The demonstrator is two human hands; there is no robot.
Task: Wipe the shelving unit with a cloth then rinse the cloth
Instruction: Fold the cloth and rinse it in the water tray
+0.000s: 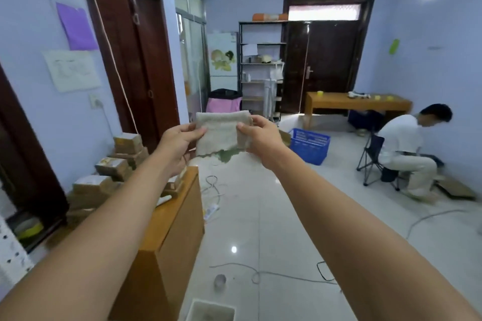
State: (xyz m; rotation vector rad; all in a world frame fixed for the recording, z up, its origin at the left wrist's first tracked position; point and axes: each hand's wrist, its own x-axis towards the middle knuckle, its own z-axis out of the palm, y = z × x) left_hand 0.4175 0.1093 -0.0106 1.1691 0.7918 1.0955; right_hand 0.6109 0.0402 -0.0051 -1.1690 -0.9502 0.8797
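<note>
1. The left hand (180,143) and right hand (260,138) hold a beige cloth (221,130) up between them, each pinching one side edge with thumb in front and fingers behind.
2. The black shelving unit (260,68) stands far off, left of a dark door (328,65).
3. Near left is a wooden cabinet (177,216), with cardboard boxes (114,164) piled at its left side.
4. Cables (287,273) lie on the glossy tiled floor (273,216). A blue basket (310,144) sits farther back, and a seated person (401,143) is on the right.

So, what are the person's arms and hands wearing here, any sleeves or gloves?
No gloves: left hand and right hand are bare, with no rings visible. No watch or band at either wrist. Both forearms are bare to the frame edge; no sleeve shows.
</note>
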